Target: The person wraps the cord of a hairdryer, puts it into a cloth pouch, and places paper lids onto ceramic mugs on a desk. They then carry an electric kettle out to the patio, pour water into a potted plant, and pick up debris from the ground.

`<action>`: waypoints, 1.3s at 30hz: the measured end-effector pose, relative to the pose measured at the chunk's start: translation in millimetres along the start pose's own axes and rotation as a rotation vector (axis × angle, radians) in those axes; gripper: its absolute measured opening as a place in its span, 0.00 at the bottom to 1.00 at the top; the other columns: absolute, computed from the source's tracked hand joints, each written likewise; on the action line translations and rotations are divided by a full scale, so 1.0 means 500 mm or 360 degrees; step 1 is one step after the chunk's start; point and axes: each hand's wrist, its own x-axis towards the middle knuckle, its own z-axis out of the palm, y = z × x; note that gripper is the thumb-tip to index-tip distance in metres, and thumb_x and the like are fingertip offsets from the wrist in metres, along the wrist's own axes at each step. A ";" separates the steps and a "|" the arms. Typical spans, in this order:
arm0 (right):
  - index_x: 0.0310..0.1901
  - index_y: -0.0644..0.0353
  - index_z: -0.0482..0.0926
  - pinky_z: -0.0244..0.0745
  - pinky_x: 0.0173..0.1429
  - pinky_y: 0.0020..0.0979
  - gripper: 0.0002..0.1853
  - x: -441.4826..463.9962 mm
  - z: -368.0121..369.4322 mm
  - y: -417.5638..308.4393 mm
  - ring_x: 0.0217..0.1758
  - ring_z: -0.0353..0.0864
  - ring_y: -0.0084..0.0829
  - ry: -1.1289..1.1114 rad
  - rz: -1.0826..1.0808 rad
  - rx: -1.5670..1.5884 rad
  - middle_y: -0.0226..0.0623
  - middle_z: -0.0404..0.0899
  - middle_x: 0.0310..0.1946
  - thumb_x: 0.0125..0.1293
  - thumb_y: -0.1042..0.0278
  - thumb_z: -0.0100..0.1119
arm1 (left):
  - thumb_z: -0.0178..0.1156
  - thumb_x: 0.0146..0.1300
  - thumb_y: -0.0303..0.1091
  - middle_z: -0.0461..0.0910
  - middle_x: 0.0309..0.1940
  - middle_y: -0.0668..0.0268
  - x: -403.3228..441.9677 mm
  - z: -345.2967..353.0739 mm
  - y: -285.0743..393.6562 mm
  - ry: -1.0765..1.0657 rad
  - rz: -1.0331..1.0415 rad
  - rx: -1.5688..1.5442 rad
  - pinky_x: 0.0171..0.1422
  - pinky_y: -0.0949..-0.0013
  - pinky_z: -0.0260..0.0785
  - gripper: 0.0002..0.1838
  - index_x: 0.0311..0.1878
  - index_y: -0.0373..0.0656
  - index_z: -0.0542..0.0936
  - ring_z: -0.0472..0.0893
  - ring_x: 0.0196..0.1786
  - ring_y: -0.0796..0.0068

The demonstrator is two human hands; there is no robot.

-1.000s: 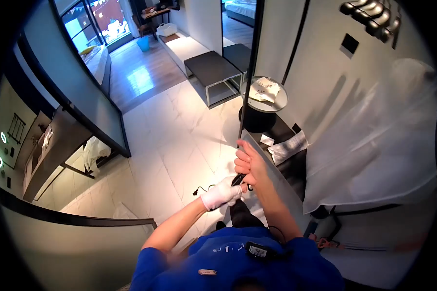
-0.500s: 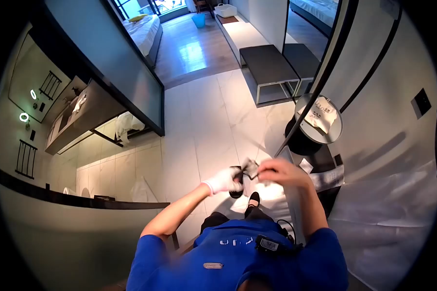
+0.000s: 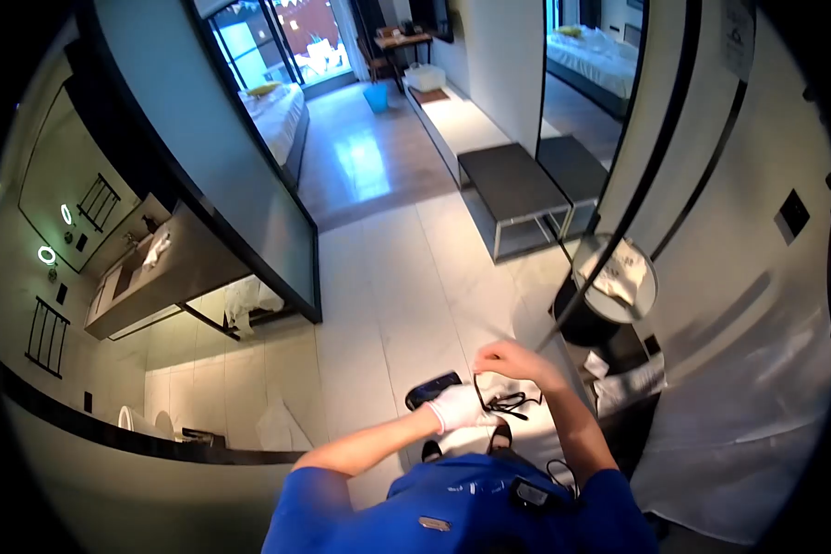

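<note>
My left hand (image 3: 459, 409), in a white glove, is closed on a dark handheld device (image 3: 432, 390) that sticks out to its left. Just right of the glove hangs a bundled black cord (image 3: 512, 403). The bare right hand (image 3: 511, 362) is closed above that bundle, with a strand of the cord running down from its fingers. Both hands are in front of my body, over the pale tiled floor. My feet in dark shoes show below them.
A dark-topped bench (image 3: 512, 180) stands ahead, beside a mirror. To the right, a round side table (image 3: 651, 286) bears a cloth bag (image 3: 621, 272). White sheeting (image 3: 739, 462) hangs at the lower right. A glass partition (image 3: 222, 138) stands at the left.
The view has swung right. The long pole-like line near my right hand is now farther from it. My hands have moved apart, and the dark device and loose cord bundle now show clearly.
</note>
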 end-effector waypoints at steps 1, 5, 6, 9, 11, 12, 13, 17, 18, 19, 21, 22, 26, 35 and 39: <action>0.36 0.64 0.80 0.69 0.38 0.25 0.13 0.008 0.020 0.064 0.33 0.75 0.19 0.0071 -0.0073 0.0337 0.34 0.81 0.28 0.61 0.62 0.56 | 0.59 0.58 0.49 0.77 0.38 0.54 0.003 0.001 -0.023 -0.0045 -0.0095 -0.0105 0.43 0.59 0.69 0.19 0.46 0.46 0.74 0.76 0.40 0.52; 0.34 0.55 0.83 0.70 0.39 0.29 0.11 -0.059 0.082 0.101 0.34 0.78 0.26 0.0057 0.0110 0.0221 0.33 0.81 0.29 0.64 0.64 0.51 | 0.54 0.58 0.37 0.69 0.25 0.73 -0.050 -0.085 -0.081 0.0144 -0.0697 -0.1346 0.34 0.71 0.64 0.18 0.51 0.39 0.72 0.68 0.31 0.81; 0.33 0.53 0.82 0.71 0.40 0.33 0.11 -0.073 0.095 0.055 0.34 0.79 0.32 -0.0044 0.0108 0.0311 0.35 0.80 0.29 0.64 0.61 0.50 | 0.55 0.58 0.37 0.72 0.25 0.67 -0.065 -0.079 -0.127 0.0226 -0.0632 -0.1209 0.34 0.68 0.66 0.18 0.48 0.37 0.72 0.73 0.31 0.75; 0.38 0.58 0.81 0.71 0.41 0.31 0.13 -0.040 0.114 -0.081 0.36 0.79 0.32 -0.0225 -0.0181 -0.0152 0.43 0.81 0.33 0.64 0.58 0.51 | 0.57 0.56 0.37 0.76 0.28 0.54 -0.085 -0.049 -0.154 0.0189 -0.0610 -0.0539 0.39 0.58 0.68 0.15 0.44 0.39 0.72 0.76 0.33 0.57; 0.36 0.59 0.80 0.71 0.38 0.30 0.12 0.025 0.079 -0.109 0.32 0.79 0.34 -0.0181 -0.0038 -0.0235 0.44 0.80 0.30 0.60 0.59 0.55 | 0.59 0.56 0.38 0.78 0.36 0.50 -0.069 0.064 -0.175 -0.0096 -0.0238 -0.0363 0.45 0.57 0.69 0.15 0.43 0.41 0.72 0.76 0.39 0.51; 0.36 0.58 0.81 0.71 0.40 0.30 0.10 0.046 0.057 -0.110 0.34 0.79 0.33 -0.0009 0.0032 -0.0162 0.43 0.81 0.31 0.61 0.63 0.53 | 0.57 0.59 0.39 0.78 0.39 0.51 -0.073 -0.012 -0.072 -0.0043 0.0036 -0.0502 0.50 0.60 0.68 0.15 0.46 0.42 0.74 0.77 0.43 0.54; 0.35 0.58 0.81 0.71 0.42 0.30 0.09 0.065 0.057 -0.059 0.36 0.79 0.33 0.0033 0.0094 0.0024 0.42 0.81 0.32 0.61 0.64 0.53 | 0.57 0.60 0.39 0.78 0.37 0.53 -0.082 -0.026 -0.047 0.0009 -0.0022 -0.0737 0.51 0.61 0.67 0.16 0.48 0.42 0.73 0.76 0.42 0.56; 0.35 0.56 0.82 0.70 0.48 0.30 0.11 0.028 0.091 0.077 0.39 0.78 0.33 0.0027 0.0236 0.0001 0.39 0.82 0.34 0.64 0.61 0.51 | 0.54 0.60 0.38 0.80 0.34 0.62 -0.114 -0.080 -0.140 0.0202 -0.1073 -0.1674 0.44 0.64 0.72 0.20 0.52 0.37 0.71 0.78 0.34 0.64; 0.36 0.55 0.81 0.70 0.47 0.33 0.12 0.011 0.102 0.072 0.39 0.78 0.38 -0.0163 0.0079 -0.0059 0.41 0.81 0.34 0.65 0.60 0.49 | 0.54 0.60 0.37 0.81 0.34 0.61 -0.116 -0.072 -0.157 0.0284 -0.1117 -0.1692 0.43 0.63 0.72 0.19 0.52 0.37 0.71 0.79 0.33 0.63; 0.36 0.55 0.81 0.70 0.47 0.34 0.12 -0.003 0.097 -0.009 0.40 0.79 0.39 -0.0279 0.0064 -0.0096 0.42 0.80 0.33 0.65 0.59 0.49 | 0.53 0.60 0.37 0.81 0.34 0.60 -0.117 -0.063 -0.174 0.0368 -0.1158 -0.1709 0.42 0.63 0.72 0.19 0.52 0.37 0.71 0.79 0.32 0.62; 0.35 0.56 0.81 0.70 0.45 0.35 0.13 0.023 0.095 -0.110 0.39 0.78 0.41 -0.0318 -0.0058 -0.0265 0.43 0.79 0.32 0.65 0.57 0.50 | 0.52 0.60 0.35 0.80 0.30 0.56 -0.128 -0.051 -0.159 0.0585 -0.0655 -0.0497 0.39 0.59 0.71 0.16 0.50 0.41 0.71 0.80 0.31 0.54; 0.35 0.57 0.80 0.70 0.44 0.35 0.14 0.040 0.092 -0.123 0.37 0.78 0.41 -0.0238 -0.0164 -0.0395 0.44 0.79 0.31 0.65 0.56 0.50 | 0.52 0.60 0.35 0.79 0.36 0.48 -0.126 -0.071 -0.098 0.0380 -0.0497 -0.0566 0.41 0.57 0.71 0.14 0.49 0.45 0.70 0.79 0.38 0.49; 0.39 0.59 0.81 0.71 0.45 0.30 0.12 0.119 0.071 -0.018 0.39 0.79 0.32 -0.0176 -0.0057 0.0049 0.39 0.82 0.34 0.66 0.62 0.49 | 0.56 0.62 0.45 0.79 0.40 0.56 -0.132 -0.060 -0.095 -0.0076 -0.0361 -0.0769 0.49 0.63 0.68 0.22 0.56 0.45 0.72 0.77 0.42 0.65; 0.34 0.58 0.79 0.71 0.42 0.36 0.17 0.178 0.096 -0.224 0.34 0.79 0.40 -0.0398 -0.0144 -0.0390 0.44 0.80 0.31 0.67 0.53 0.48 | 0.53 0.60 0.41 0.77 0.44 0.46 -0.210 -0.110 -0.164 0.0248 -0.0471 -0.0488 0.49 0.56 0.68 0.25 0.58 0.43 0.64 0.76 0.48 0.47; 0.34 0.55 0.82 0.72 0.44 0.31 0.15 0.287 0.123 -0.060 0.35 0.80 0.33 -0.0110 -0.0174 0.0257 0.38 0.81 0.30 0.65 0.54 0.52 | 0.57 0.61 0.46 0.78 0.43 0.58 -0.208 -0.076 -0.203 0.0346 -0.0251 -0.1147 0.50 0.65 0.70 0.26 0.57 0.39 0.69 0.77 0.45 0.67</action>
